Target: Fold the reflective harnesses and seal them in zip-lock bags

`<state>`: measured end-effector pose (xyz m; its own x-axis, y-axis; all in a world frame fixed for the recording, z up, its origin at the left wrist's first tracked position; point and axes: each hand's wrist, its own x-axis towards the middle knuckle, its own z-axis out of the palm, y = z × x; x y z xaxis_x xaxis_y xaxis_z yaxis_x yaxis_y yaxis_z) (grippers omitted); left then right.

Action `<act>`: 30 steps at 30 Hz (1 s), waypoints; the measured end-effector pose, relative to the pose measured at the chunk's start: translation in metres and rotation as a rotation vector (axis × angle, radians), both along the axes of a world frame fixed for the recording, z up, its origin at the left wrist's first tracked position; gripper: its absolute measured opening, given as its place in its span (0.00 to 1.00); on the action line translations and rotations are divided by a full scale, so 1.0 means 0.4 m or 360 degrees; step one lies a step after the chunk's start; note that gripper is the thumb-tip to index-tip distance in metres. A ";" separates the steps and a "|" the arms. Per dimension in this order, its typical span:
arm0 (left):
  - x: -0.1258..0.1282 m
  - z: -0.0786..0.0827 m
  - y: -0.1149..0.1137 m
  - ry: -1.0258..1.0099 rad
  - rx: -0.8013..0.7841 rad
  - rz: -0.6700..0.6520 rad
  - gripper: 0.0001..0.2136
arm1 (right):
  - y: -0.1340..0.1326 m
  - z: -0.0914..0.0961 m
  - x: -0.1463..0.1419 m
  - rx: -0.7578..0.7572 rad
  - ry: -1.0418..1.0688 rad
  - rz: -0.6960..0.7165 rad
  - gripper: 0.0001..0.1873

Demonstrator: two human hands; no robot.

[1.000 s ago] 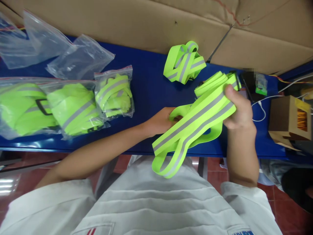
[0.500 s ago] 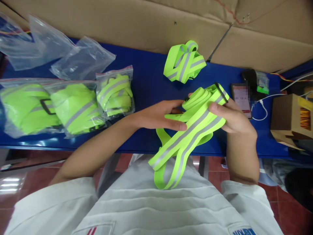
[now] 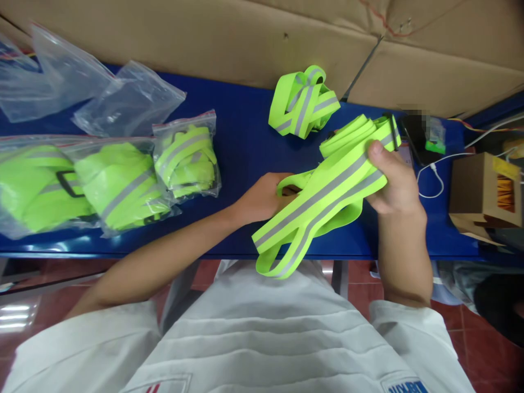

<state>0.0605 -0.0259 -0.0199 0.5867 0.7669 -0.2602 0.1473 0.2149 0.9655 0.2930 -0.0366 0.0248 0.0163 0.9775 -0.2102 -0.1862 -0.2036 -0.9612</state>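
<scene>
The neon reflective strap (image 3: 323, 196) hung in loose loops off the near edge of the blue worktop (image 3: 245, 136), its folded end pinched between the thumb and fingers of the right hand (image 3: 395, 185), likely to keep the layers stacked. The left hand (image 3: 260, 199) reached under a loop, fingers hidden, grip unclear. Beyond lay a folded strap bundle (image 3: 303, 103), and bagged straps (image 3: 186, 158) to the left.

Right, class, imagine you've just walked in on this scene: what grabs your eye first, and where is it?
The neon yellow-green reflective strap at centre stands out, gripped by the right hand at its upper end and the left hand at a loop lower down. Next come the bagged straps lined up on the left of the blue table, and one loose folded strap at the back by the cardboard.
</scene>
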 end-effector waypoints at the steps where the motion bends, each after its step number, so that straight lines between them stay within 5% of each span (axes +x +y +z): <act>1: 0.001 0.000 -0.003 -0.0036 -0.0089 0.0060 0.12 | 0.000 0.000 0.000 -0.0011 0.0011 0.0011 0.24; 9: -0.004 -0.008 -0.006 -0.0346 -0.0803 0.0183 0.22 | 0.012 -0.021 0.026 -0.0018 0.0065 0.0112 0.21; 17: 0.008 -0.007 -0.011 -0.0666 -0.0910 0.0403 0.20 | 0.021 -0.045 0.051 0.0008 0.0121 0.0079 0.19; 30: 0.000 -0.016 0.006 -0.0938 -0.0993 0.0319 0.28 | 0.031 -0.036 0.053 0.0281 -0.0038 -0.0046 0.19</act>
<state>0.0605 -0.0234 -0.0264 0.6270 0.6890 -0.3635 -0.4348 0.6967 0.5706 0.3142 -0.0243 0.0106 0.0481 0.9982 -0.0348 -0.1660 -0.0264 -0.9858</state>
